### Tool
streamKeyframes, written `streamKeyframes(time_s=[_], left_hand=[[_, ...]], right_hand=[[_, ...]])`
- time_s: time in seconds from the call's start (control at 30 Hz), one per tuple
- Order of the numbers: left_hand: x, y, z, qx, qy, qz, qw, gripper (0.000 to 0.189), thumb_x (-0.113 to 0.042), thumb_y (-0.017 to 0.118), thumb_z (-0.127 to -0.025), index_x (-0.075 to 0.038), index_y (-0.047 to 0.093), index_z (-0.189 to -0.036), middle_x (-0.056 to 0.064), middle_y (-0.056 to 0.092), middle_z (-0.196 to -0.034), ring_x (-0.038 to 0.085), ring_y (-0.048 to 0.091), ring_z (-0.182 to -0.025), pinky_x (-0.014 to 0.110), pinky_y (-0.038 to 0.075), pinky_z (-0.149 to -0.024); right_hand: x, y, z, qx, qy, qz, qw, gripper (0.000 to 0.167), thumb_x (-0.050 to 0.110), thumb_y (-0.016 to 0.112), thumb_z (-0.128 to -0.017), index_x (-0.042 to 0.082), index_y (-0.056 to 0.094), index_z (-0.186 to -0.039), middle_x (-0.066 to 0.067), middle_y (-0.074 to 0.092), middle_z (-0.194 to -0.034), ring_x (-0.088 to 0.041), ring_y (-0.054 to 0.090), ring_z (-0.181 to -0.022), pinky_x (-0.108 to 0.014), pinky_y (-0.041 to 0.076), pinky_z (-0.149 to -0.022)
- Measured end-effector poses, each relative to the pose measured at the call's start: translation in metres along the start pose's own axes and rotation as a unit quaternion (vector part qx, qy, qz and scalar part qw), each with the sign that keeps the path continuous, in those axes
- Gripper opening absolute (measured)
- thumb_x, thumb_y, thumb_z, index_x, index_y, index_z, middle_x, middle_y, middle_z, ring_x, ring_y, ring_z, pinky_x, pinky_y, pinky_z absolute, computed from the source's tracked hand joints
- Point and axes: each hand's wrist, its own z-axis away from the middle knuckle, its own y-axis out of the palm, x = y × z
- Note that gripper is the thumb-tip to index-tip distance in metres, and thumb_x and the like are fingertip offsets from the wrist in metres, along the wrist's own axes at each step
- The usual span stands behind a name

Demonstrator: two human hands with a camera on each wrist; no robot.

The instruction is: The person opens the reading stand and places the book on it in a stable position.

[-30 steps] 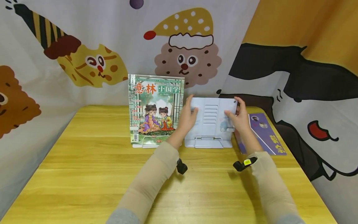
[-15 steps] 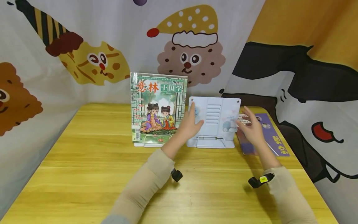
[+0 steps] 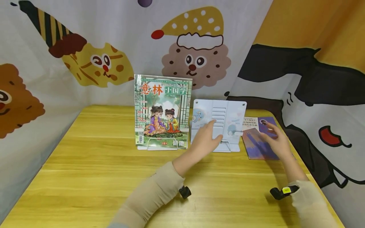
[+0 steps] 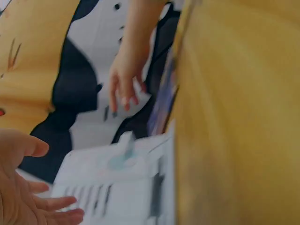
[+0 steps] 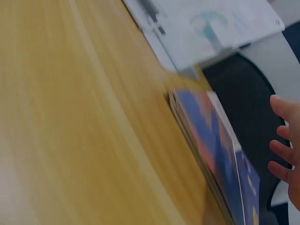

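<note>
A white book stand [image 3: 233,115] with a slotted back and a wire holder stands upright at the back of the table. My left hand [image 3: 203,139] is in front of it with fingers apart, holding nothing; in the left wrist view the same hand [image 4: 28,192] shows loosely spread fingers beside the stand [image 4: 126,187]. To the right lies a purple book [image 3: 256,145], flat on the table. Over its right part hovers my right hand [image 3: 278,142], fingers relaxed. The right wrist view shows that hand [image 5: 288,145] apart from the book [image 5: 211,145].
A green magazine [image 3: 162,110] with two cartoon children stands on another white stand [image 3: 142,148], left of the bare one. Behind the wooden table [image 3: 114,183] hangs a cartoon-print curtain [image 3: 114,25].
Both hands have let go of the white stand. The right hand has moved right to the purple book, while the left hand has dropped lower across the stand's front.
</note>
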Motion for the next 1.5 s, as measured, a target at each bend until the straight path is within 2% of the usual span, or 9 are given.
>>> streamKeyframes(time_s=[0.2, 0.33, 0.43, 0.67, 0.87, 1.0, 1.17, 1.3, 1.5], left_hand=[[-0.007, 0.046, 0.008, 0.049, 0.029, 0.053, 0.9970, 0.056, -0.030, 0.062, -0.093, -0.010, 0.045, -0.142, 0.009, 0.061, -0.125, 0.018, 0.060, -0.106, 0.029, 0.049, -0.087], [-0.007, 0.072, 0.011, 0.078, 0.028, 0.090, 0.9925, 0.052, -0.032, 0.060, -0.095, -0.011, 0.046, -0.141, 0.008, 0.063, -0.120, 0.017, 0.063, -0.099, 0.024, 0.049, -0.081], [-0.007, 0.087, 0.010, 0.091, 0.023, 0.120, 0.9883, 0.049, -0.031, 0.058, -0.096, -0.012, 0.047, -0.140, 0.008, 0.063, -0.120, 0.015, 0.062, -0.101, 0.023, 0.048, -0.082], [-0.012, 0.114, 0.008, 0.101, 0.007, 0.155, 0.9827, 0.047, -0.031, 0.059, -0.096, -0.011, 0.050, -0.137, 0.005, 0.064, -0.118, 0.014, 0.061, -0.102, 0.022, 0.047, -0.084], [-0.021, 0.131, 0.001, 0.087, -0.036, 0.190, 0.9773, 0.047, -0.035, 0.060, -0.095, -0.014, 0.052, -0.136, 0.005, 0.065, -0.117, 0.012, 0.061, -0.102, 0.025, 0.049, -0.083], [-0.027, 0.141, -0.004, 0.081, -0.084, 0.200, 0.9728, 0.049, -0.036, 0.062, -0.094, -0.017, 0.051, -0.138, 0.003, 0.064, -0.119, 0.012, 0.060, -0.104, 0.028, 0.050, -0.085], [-0.034, 0.150, -0.011, 0.084, -0.133, 0.210, 0.9651, 0.053, -0.036, 0.064, -0.092, -0.019, 0.050, -0.140, -0.001, 0.062, -0.123, 0.011, 0.061, -0.104, 0.028, 0.050, -0.085], [-0.036, 0.154, -0.016, 0.077, -0.144, 0.201, 0.9659, 0.052, -0.033, 0.065, -0.092, -0.018, 0.051, -0.139, -0.003, 0.061, -0.125, 0.008, 0.062, -0.095, 0.025, 0.050, -0.082], [-0.037, 0.155, -0.017, 0.082, -0.134, 0.182, 0.9707, 0.052, -0.030, 0.066, -0.092, -0.010, 0.053, -0.138, 0.001, 0.062, -0.120, 0.006, 0.060, -0.091, 0.022, 0.049, -0.079]], right_hand=[[-0.024, -0.020, 0.004, 0.008, 0.031, 0.054, 0.9980, 0.054, 0.025, 0.063, -0.094, 0.000, 0.046, -0.139, -0.029, 0.046, -0.133, -0.047, 0.046, -0.116, -0.059, 0.039, -0.088], [-0.040, -0.030, 0.006, 0.030, 0.069, 0.069, 0.9948, 0.059, 0.031, 0.061, -0.095, -0.001, 0.042, -0.141, -0.033, 0.041, -0.135, -0.051, 0.042, -0.118, -0.063, 0.039, -0.088], [-0.050, -0.035, 0.007, 0.048, 0.085, 0.068, 0.9929, 0.062, 0.034, 0.060, -0.095, -0.001, 0.040, -0.143, -0.033, 0.038, -0.137, -0.053, 0.041, -0.117, -0.065, 0.041, -0.085], [-0.070, -0.043, 0.011, 0.084, 0.102, 0.067, 0.9889, 0.068, 0.037, 0.059, -0.095, 0.001, 0.034, -0.147, -0.035, 0.034, -0.140, -0.058, 0.037, -0.118, -0.065, 0.044, -0.080], [-0.084, -0.044, 0.009, 0.107, 0.119, 0.082, 0.9837, 0.073, 0.041, 0.058, -0.095, 0.000, 0.030, -0.148, -0.037, 0.037, -0.136, -0.055, 0.041, -0.113, -0.063, 0.043, -0.079], [-0.089, -0.043, 0.007, 0.118, 0.118, 0.097, 0.9813, 0.073, 0.040, 0.059, -0.095, -0.002, 0.029, -0.147, -0.040, 0.040, -0.130, -0.053, 0.046, -0.108, -0.062, 0.043, -0.080], [-0.091, -0.043, 0.003, 0.136, 0.111, 0.109, 0.9785, 0.076, 0.038, 0.059, -0.095, -0.003, 0.025, -0.148, -0.045, 0.036, -0.128, -0.054, 0.042, -0.107, -0.065, 0.038, -0.082], [-0.092, -0.042, 0.001, 0.145, 0.110, 0.105, 0.9777, 0.077, 0.040, 0.058, -0.095, -0.005, 0.024, -0.148, -0.044, 0.031, -0.133, -0.055, 0.038, -0.111, -0.067, 0.034, -0.087], [-0.089, -0.040, 0.005, 0.143, 0.121, 0.103, 0.9769, 0.077, 0.040, 0.058, -0.095, -0.007, 0.026, -0.146, -0.043, 0.022, -0.138, -0.058, 0.029, -0.118, -0.070, 0.026, -0.093]])
